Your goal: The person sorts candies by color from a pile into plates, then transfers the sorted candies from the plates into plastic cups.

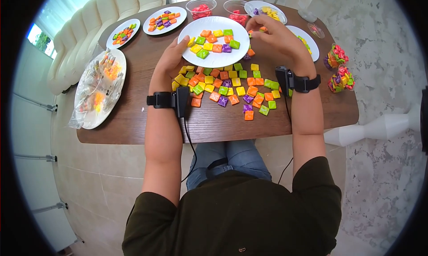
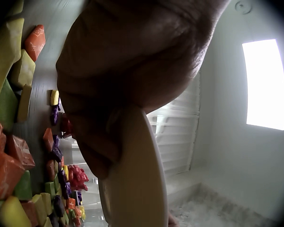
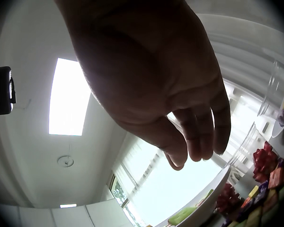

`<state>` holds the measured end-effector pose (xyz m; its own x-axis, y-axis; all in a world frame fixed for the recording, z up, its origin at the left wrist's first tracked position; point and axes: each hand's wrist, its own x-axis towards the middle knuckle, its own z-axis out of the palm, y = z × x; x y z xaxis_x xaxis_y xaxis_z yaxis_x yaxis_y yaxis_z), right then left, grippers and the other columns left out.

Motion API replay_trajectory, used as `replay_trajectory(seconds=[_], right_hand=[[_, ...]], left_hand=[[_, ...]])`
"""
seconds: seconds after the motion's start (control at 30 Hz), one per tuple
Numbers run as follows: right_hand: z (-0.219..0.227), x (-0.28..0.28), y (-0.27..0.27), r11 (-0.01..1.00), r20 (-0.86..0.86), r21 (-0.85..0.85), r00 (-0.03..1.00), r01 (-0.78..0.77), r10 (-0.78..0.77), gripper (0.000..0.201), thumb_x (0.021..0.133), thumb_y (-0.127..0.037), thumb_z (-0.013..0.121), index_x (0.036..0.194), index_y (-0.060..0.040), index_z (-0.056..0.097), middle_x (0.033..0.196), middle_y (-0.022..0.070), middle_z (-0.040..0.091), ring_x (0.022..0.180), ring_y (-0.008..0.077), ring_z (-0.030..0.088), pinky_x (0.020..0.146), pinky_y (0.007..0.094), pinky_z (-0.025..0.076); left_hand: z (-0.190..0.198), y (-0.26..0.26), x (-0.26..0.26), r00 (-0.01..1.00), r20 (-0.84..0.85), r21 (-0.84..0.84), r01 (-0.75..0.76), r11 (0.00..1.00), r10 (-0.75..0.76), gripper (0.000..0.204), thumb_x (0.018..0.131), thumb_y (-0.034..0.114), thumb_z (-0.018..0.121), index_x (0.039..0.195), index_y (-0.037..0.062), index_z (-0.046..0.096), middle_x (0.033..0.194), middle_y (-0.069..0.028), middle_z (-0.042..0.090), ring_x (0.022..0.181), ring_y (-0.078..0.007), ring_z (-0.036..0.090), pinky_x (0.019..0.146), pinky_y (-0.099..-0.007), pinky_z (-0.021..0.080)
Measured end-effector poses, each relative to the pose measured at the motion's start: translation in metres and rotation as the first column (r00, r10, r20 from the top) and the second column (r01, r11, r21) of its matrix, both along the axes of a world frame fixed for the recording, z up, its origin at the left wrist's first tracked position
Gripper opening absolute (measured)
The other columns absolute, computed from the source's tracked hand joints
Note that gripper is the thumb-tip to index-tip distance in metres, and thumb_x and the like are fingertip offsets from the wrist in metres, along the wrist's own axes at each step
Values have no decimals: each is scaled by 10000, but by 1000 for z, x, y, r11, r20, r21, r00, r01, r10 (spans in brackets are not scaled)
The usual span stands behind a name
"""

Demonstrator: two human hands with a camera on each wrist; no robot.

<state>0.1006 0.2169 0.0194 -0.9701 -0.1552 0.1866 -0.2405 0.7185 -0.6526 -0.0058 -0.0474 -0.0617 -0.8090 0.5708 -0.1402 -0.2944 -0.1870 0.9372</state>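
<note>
My left hand (image 1: 170, 57) grips the left rim of a round white plate (image 1: 218, 62), thumb over the top edge. Raised above the table, the plate carries several square wrapped candies (image 1: 217, 48) in orange, yellow, green and purple. In the left wrist view the plate (image 2: 137, 189) appears edge-on, the fingers under it. My right hand (image 1: 278, 37) hovers off the plate's right rim with loosely bent fingers. Its palm side shows nothing held in the right wrist view. Many more wrapped candies (image 1: 223, 101) lie loose on the table beneath the plate.
Plates of candies (image 1: 154, 32) stand along the brown table's (image 1: 133, 131) far left. Two clear bowls (image 1: 200, 16) of red pieces are at the back. A white oval platter (image 1: 117, 109) with plastic bags sits left; filled cups (image 1: 341, 83) stand at the right edge.
</note>
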Motion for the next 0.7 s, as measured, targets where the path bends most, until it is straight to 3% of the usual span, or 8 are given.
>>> replay_trajectory(seconds=[0.07,0.17,0.23,0.37,0.53,0.7], right_hand=[[-2,2,14,999,167,47,986,4,-12,370,736,-218,686,1036,-53,548,990,77,556,973,177,535,844,284,433],[-19,21,12,940,346,298,936,-168,58,520,668,-256,756,1099,-77,527,1073,100,534,1030,231,517,873,322,424],[-24,31,-5,873,433,415,899,-255,57,690,596,-310,808,1171,-103,489,1184,135,476,1105,292,467,922,364,400],[-42,38,-22,848,402,487,916,-208,-6,775,559,-359,827,1193,-101,464,1227,153,422,1153,329,410,947,383,383],[-58,12,-8,907,313,408,949,-107,-28,422,694,-120,709,1067,-121,513,1108,131,451,1087,316,442,898,367,406],[-59,4,-8,894,326,437,944,-104,-49,393,717,-133,697,1066,-116,518,1089,138,456,1065,315,451,879,366,411]], left_hand=[[8,-3,3,999,12,-16,-47,999,47,520,945,258,462,1359,2,278,1239,-123,491,1042,-179,564,852,-307,499],[0,-4,-6,983,-12,43,-181,983,182,452,951,295,443,1300,21,358,1057,-81,575,823,-125,615,650,-267,530],[-8,-9,-15,985,-28,42,-167,985,169,444,950,285,446,1299,24,361,1052,-69,568,822,-106,604,644,-239,522],[-13,-8,-16,990,-25,70,-133,989,135,464,949,283,447,1307,6,341,1067,-75,558,837,-107,603,648,-236,527],[-6,-6,-9,994,-19,65,-106,992,107,476,952,272,441,1318,-5,316,1097,-104,553,893,-135,606,705,-277,543],[-3,-7,-8,994,3,92,-106,990,106,480,953,250,436,1331,-9,294,1167,-130,526,976,-174,597,784,-304,536]])
